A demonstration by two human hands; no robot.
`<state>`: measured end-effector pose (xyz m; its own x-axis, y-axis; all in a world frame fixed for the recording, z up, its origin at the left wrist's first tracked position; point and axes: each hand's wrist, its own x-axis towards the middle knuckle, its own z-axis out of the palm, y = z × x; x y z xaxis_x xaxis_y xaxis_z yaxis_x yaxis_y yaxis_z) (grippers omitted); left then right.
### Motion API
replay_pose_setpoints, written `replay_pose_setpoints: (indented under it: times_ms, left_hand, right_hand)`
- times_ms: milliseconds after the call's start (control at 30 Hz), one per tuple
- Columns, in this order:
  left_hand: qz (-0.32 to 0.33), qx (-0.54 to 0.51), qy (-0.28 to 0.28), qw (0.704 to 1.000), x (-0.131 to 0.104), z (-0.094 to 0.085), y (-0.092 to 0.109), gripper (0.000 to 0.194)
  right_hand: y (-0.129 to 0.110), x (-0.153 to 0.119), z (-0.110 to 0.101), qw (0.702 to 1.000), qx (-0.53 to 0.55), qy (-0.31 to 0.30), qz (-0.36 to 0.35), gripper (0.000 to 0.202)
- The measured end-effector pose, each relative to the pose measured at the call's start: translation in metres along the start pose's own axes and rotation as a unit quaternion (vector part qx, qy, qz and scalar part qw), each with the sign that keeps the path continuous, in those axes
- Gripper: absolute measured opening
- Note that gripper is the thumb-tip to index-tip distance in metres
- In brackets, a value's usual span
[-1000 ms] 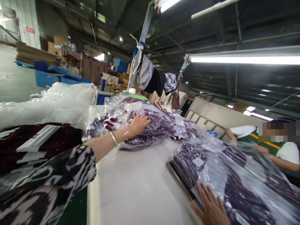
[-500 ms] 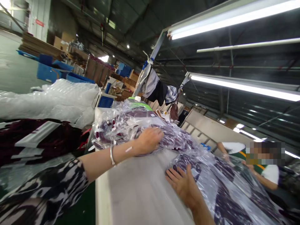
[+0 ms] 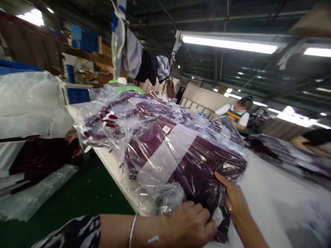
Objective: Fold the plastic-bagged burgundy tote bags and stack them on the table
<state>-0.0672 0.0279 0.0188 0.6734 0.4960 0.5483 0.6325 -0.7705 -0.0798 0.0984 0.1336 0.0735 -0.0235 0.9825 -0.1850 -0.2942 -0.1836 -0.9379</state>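
The left hand (image 3: pixel 190 225) lies near, at the bottom edge, knuckles up and fingers curled in a loose grip, forearm reaching in from the left. The right hand (image 3: pixel 234 199) stands just right of it, flat, fingers pointing far-left.

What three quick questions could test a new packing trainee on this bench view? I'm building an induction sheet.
1. True or false: both hands are on the bagged maroon garment at the near edge of the white table.
2. Which wrist wears a thin bangle? A) left B) right C) neither
3. Fill in: behind the held bag lies a pile of more ____ garments.

Key
1. True: the left hand grips its near end, and the right hand lies flat against its right side.
2. A: the bangle is on the left wrist.
3. bagged
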Motion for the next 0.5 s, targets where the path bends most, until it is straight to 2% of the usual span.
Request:
replay_pose_setpoints:
  times_ms: [67,167,233,267,300,367,433,500]
  left_hand:
    - [0.023,-0.045,0.001,0.999,0.006,0.008,0.034,0.027]
    - [0.12,-0.146,-0.062,0.98,0.008,0.008,0.077,0.027]
    - [0.202,-0.229,-0.099,0.947,0.011,-0.001,0.088,0.02]
    - [0.218,-0.265,-0.105,0.933,0.014,-0.008,0.086,0.019]
    - [0.208,-0.292,-0.101,0.928,0.018,-0.015,0.079,0.02]
    - [0.111,-0.296,-0.075,0.946,0.027,-0.026,0.049,0.026]
    - [-0.028,-0.22,-0.033,0.974,0.033,-0.029,0.002,0.03]
    - [-0.154,-0.096,-0.013,0.983,0.028,-0.022,-0.055,0.041]
  right_hand:
    - [-0.008,-0.016,-0.046,0.999,0.001,0.038,0.016,0.038]
    - [-0.011,-0.024,-0.111,0.992,-0.038,0.098,0.068,0.025]
    - [-0.005,-0.026,-0.146,0.982,-0.068,0.133,0.113,0.022]
    - [-0.001,-0.026,-0.159,0.98,-0.077,0.14,0.122,0.023]
    - [0.005,-0.027,-0.169,0.98,-0.082,0.141,0.117,0.024]
    - [0.015,-0.027,-0.181,0.983,-0.088,0.139,0.082,0.027]
    - [0.025,-0.027,-0.185,0.983,-0.102,0.148,0.044,0.034]
    - [0.032,-0.027,-0.184,0.976,-0.106,0.189,0.009,0.049]
